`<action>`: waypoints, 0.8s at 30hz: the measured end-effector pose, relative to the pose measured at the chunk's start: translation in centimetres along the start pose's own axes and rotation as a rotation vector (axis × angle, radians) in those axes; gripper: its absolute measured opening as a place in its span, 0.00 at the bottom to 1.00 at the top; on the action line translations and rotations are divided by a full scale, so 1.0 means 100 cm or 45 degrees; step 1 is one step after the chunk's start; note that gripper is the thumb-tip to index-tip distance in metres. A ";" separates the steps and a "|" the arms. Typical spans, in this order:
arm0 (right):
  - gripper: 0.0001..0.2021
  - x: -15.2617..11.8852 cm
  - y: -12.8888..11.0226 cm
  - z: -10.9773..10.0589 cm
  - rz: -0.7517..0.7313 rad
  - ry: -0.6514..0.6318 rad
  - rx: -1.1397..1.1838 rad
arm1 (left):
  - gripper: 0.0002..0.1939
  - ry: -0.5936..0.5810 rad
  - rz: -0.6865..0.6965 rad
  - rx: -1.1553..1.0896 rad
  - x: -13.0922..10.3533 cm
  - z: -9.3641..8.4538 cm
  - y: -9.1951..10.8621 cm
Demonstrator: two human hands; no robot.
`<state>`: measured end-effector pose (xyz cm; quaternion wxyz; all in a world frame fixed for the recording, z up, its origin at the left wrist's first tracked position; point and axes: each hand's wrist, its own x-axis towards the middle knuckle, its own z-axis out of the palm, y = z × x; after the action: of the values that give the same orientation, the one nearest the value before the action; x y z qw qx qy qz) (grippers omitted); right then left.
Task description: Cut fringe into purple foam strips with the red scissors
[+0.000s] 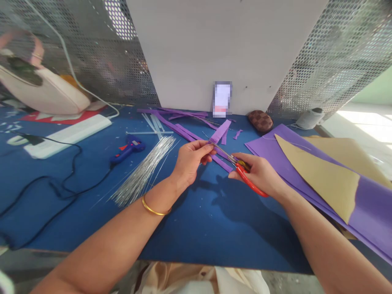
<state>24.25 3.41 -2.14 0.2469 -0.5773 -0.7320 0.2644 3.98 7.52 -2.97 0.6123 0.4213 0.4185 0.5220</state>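
Note:
My left hand [194, 157] pinches a purple paper strip [221, 131], which sticks up past the fingertips. In my right hand [259, 171] is a pair of red-handled scissors [249, 182], something yellow showing under the fingers. The blades point left and reach the strip right beside my left fingertips; whether they are parted I cannot tell. Under and behind my hands lie more purple strips [180, 131] on the blue tabletop [196, 228]. A small purple scrap [238, 134] is just beyond the strip.
Thin wires [143, 171] lie in a bundle left of my hands, near glue sticks [153, 124] and a blue glue gun [127, 150] with a cord. A white power strip [70, 134] is farther left. Purple and tan sheets [318, 175] fill the right; a phone [222, 99] leans behind.

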 end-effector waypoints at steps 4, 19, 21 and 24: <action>0.30 0.000 0.000 0.000 -0.007 0.028 -0.049 | 0.07 -0.021 0.018 0.014 0.000 0.000 0.000; 0.30 -0.001 -0.002 0.000 -0.010 0.022 -0.084 | 0.06 -0.011 0.003 0.051 -0.001 0.001 0.001; 0.30 -0.001 -0.002 0.000 -0.003 0.011 -0.059 | 0.07 -0.016 0.005 0.049 -0.001 0.000 0.001; 0.29 -0.001 -0.001 0.001 0.015 -0.013 0.005 | 0.07 -0.023 0.009 0.046 -0.001 0.000 0.000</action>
<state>24.16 3.27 -2.12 0.2427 -0.5796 -0.7294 0.2704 3.93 7.44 -2.97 0.6065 0.4384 0.4209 0.5125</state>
